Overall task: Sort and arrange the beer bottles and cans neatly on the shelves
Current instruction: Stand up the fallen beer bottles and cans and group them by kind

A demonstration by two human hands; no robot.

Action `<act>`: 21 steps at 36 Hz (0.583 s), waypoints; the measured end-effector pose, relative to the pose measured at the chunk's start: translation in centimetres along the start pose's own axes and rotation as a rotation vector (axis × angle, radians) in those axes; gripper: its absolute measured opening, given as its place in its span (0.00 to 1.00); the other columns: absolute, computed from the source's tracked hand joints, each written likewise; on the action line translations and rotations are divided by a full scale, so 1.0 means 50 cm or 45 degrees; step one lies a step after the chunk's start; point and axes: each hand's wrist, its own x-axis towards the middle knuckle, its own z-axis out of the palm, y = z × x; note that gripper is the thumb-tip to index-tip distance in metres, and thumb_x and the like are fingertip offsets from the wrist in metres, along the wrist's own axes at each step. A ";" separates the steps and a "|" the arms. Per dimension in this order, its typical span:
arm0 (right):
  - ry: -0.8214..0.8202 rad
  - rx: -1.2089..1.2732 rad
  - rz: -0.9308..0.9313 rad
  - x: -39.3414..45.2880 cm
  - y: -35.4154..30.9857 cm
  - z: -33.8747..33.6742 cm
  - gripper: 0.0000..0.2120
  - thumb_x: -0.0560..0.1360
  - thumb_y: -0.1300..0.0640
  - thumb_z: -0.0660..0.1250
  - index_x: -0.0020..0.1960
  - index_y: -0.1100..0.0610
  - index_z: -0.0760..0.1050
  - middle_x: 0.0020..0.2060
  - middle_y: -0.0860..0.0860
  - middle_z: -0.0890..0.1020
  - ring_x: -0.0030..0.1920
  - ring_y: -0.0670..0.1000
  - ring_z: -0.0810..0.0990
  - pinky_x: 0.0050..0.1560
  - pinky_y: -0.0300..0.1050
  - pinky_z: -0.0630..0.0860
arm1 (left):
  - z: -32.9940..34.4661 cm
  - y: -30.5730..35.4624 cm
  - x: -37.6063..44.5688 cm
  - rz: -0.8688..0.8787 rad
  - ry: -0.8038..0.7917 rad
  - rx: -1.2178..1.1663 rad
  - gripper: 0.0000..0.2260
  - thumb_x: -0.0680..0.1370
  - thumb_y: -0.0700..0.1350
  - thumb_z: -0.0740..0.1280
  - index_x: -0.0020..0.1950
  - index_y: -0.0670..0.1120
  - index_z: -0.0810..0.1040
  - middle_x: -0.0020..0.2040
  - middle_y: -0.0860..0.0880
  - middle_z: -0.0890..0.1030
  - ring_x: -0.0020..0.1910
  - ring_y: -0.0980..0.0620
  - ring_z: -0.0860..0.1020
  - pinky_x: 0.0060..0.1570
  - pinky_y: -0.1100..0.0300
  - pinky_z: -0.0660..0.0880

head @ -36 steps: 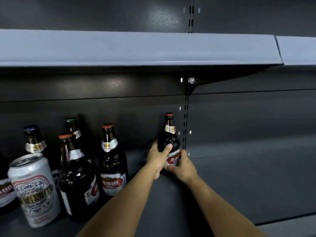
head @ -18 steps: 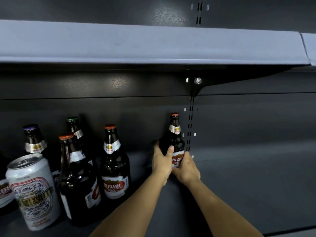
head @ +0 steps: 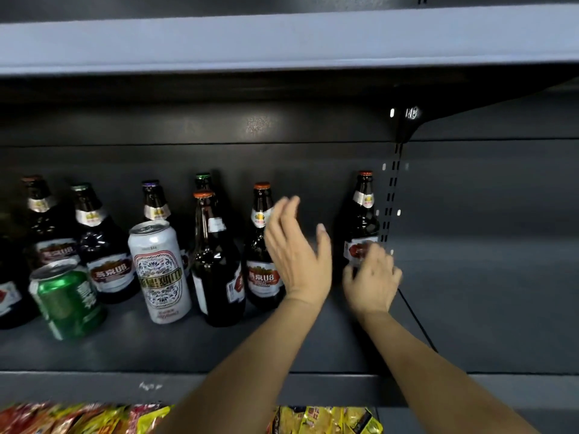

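Observation:
A brown beer bottle (head: 362, 220) with a red cap stands upright at the back of the dark shelf (head: 219, 343), next to the slotted upright. My right hand (head: 371, 278) is at its base, fingers curled against the lower label. My left hand (head: 296, 255) hangs spread in the air to the left of it, holding nothing, in front of another red-capped U8 bottle (head: 261, 245). Further left stand a tall brown bottle (head: 216, 264), a white can (head: 159, 270), a green can (head: 67, 297) and several more brown bottles (head: 103, 242).
The upper shelf (head: 282, 42) overhangs closely above the bottle caps. Right of the upright (head: 393, 195) the neighbouring shelf (head: 488, 292) is bare. Snack packets (head: 326, 419) lie on the level below, under the shelf's front edge.
My left hand has let go of the right-hand bottle and swung left with fingers spread. The view has pulled back and turned left, showing more bottles and the green can.

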 end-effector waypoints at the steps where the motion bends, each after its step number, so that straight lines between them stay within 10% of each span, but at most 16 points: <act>1: -0.028 0.062 -0.083 -0.005 -0.010 -0.003 0.18 0.70 0.57 0.68 0.58 0.61 0.72 0.51 0.57 0.78 0.54 0.61 0.75 0.52 0.55 0.68 | -0.005 -0.005 0.007 -0.042 0.019 0.034 0.25 0.74 0.48 0.63 0.70 0.41 0.68 0.69 0.43 0.69 0.69 0.44 0.67 0.69 0.48 0.63; 9: -0.816 0.134 -0.368 -0.077 -0.127 0.029 0.31 0.76 0.42 0.64 0.74 0.52 0.61 0.68 0.53 0.70 0.68 0.57 0.65 0.67 0.53 0.59 | -0.008 -0.029 0.016 -0.505 -0.087 0.186 0.32 0.78 0.45 0.65 0.78 0.41 0.55 0.78 0.42 0.58 0.77 0.42 0.56 0.75 0.47 0.50; 15: -0.825 0.188 -0.216 -0.080 -0.163 0.061 0.35 0.73 0.36 0.65 0.75 0.49 0.61 0.66 0.49 0.73 0.68 0.53 0.67 0.68 0.53 0.57 | -0.017 -0.036 0.036 -0.633 -0.070 0.243 0.35 0.73 0.32 0.66 0.78 0.42 0.57 0.74 0.42 0.63 0.70 0.40 0.64 0.68 0.49 0.60; 21: -0.797 0.331 -0.114 -0.055 -0.161 0.048 0.24 0.75 0.45 0.64 0.67 0.52 0.63 0.59 0.50 0.78 0.62 0.54 0.74 0.63 0.52 0.64 | -0.022 -0.071 0.033 -0.568 -0.225 0.248 0.32 0.77 0.42 0.67 0.78 0.44 0.57 0.75 0.44 0.64 0.72 0.42 0.63 0.68 0.52 0.61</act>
